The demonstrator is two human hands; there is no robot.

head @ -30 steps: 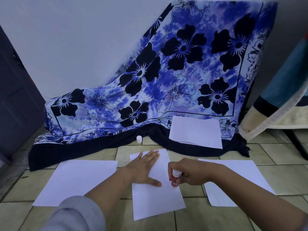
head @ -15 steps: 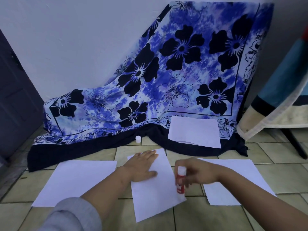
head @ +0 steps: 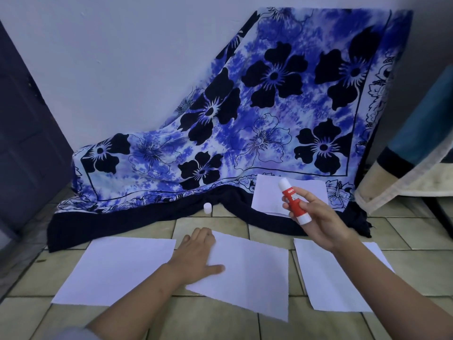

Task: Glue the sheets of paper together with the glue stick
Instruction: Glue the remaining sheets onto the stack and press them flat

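- Head view, right of centre: the glue stick [head: 294, 201] is held raised and tilted by the right hand [head: 318, 217], whose fingers [head: 295, 192] are closed round the red barrel; it is clear of every sheet.
- The glue stick is judged light, rigid and smooth; the barrel is the place to grip, since the white end would smear or slip.
- Its small white cap [head: 207, 208] is seen standing on the floor [head: 220, 322] at centre frame, beside the floral cloth [head: 245, 123].
- Lower centre: the middle sheet [head: 250, 273] is pinned at its left edge by the left hand [head: 196, 258], laid flat with fingers spread, nothing grasped.
- The paper is judged thin, limp and easily creased or slid on tile; it is best lifted by an edge or corner.
- A left sheet [head: 115, 268], a right sheet [head: 340, 283] and a far sheet [head: 269, 195] are also seen.
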